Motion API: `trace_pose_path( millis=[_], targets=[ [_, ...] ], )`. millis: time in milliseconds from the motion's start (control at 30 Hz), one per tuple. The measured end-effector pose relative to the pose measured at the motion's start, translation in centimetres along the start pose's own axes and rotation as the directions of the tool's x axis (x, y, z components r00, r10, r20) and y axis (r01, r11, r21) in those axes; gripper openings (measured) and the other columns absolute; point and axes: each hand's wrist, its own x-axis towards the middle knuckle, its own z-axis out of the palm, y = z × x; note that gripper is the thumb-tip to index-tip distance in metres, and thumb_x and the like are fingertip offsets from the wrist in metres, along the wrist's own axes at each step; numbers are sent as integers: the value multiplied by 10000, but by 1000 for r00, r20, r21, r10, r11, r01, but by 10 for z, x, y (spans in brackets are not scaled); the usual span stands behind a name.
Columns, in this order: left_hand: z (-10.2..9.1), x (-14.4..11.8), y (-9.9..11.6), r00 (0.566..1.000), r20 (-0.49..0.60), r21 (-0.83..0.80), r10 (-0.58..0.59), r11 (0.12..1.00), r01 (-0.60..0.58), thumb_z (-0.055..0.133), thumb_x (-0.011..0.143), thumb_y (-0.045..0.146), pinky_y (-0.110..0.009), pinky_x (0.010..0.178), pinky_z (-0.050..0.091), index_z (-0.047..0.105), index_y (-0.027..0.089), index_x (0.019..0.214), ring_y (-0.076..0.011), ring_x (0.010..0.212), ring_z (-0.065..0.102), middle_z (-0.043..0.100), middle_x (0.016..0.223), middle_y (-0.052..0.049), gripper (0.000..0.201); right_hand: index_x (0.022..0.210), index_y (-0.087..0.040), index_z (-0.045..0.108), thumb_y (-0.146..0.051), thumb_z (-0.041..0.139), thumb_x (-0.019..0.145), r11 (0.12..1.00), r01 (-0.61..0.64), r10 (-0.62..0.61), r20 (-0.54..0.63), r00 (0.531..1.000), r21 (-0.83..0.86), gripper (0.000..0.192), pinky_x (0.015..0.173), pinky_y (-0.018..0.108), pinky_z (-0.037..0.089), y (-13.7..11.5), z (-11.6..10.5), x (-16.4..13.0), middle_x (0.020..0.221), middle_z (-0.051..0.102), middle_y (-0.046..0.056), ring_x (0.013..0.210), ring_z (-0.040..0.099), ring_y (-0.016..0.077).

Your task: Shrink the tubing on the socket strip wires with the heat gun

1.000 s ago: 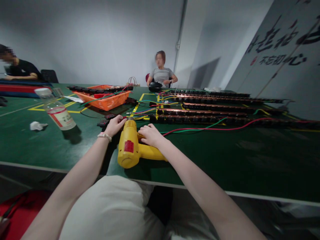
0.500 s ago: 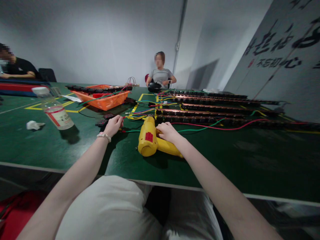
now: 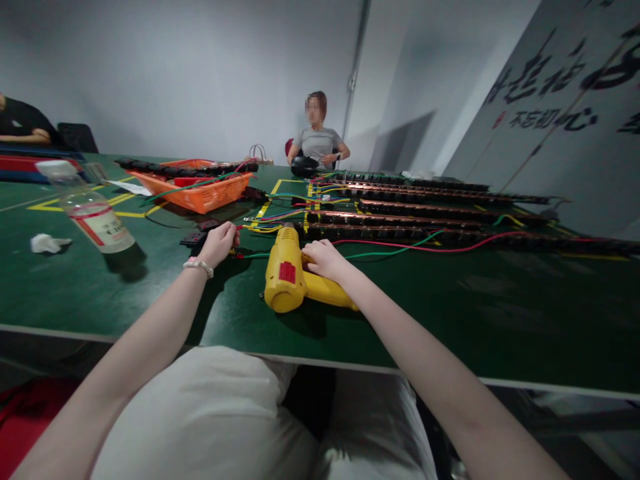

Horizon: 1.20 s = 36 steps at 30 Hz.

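Pinched fingers of my left hand hold thin wires, with a bit of red showing at the fingertips; the exact grip is hidden. Beside that hand lies a black connector block. A yellow heat gun rests on the table, its nozzle pointing away from me and its handle toward the right. My right hand is closed at the trigger side of the handle, fingers curled and partly hidden. Just past the nozzle, a bundle of coloured wires comes from the long black strips.
An orange basket holding another black strip stands at the back left. Nearer on the left are a clear bottle and a crumpled tissue. Red and green wires trail across the green table. A person sits opposite, another at far left.
The view has shifted slightly, so the table's contents appear a little further left and higher. Both hands keep the same places beside the wires and the heat gun.
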Motion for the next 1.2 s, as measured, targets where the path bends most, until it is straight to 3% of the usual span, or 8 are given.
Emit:
trace_pose_path(
  millis=[300,533,800,1000,1200],
  targets=[
    [1,1,-5,1000,-16,-32,4,999,-5,387,919,304,-244,623,433,525,186,688,-138,590,552,593,603,-14,293,990,-132,658,-201,582,870,994,108,-106,-69,992,30,158,925,357,278,-40,-5,14,1031,674,99,1028,543,224],
    [1,1,-5,999,-47,37,-13,999,15,346,933,373,-249,640,410,552,184,721,-148,628,533,602,634,-18,352,1019,-125,652,-215,582,883,992,130,-129,-85,988,0,178,934,379,285,-56,-7,22,1060,668,107,1055,537,234],
    [-2,6,-8,997,-63,156,40,987,-30,346,898,370,-245,660,375,482,192,676,-156,708,481,547,660,-12,315,1023,-122,646,-201,575,891,985,173,-171,-129,977,3,169,981,400,283,-77,-13,32,1078,666,110,1085,537,240],
    [-5,11,-19,998,-56,134,39,991,-31,360,880,383,-242,640,365,465,196,655,-155,691,464,503,627,-3,312,1010,-126,642,-209,590,885,982,187,-183,-162,970,9,159,974,388,288,-81,-9,38,1065,664,110,1084,533,235],
    [-3,6,-10,997,-60,104,52,994,-45,403,866,369,-239,575,324,423,198,612,-131,606,405,438,577,19,307,1016,-140,645,-245,590,891,976,216,-214,-137,967,-1,172,967,382,283,-71,-10,34,1071,661,108,1079,531,241]
  ],
)
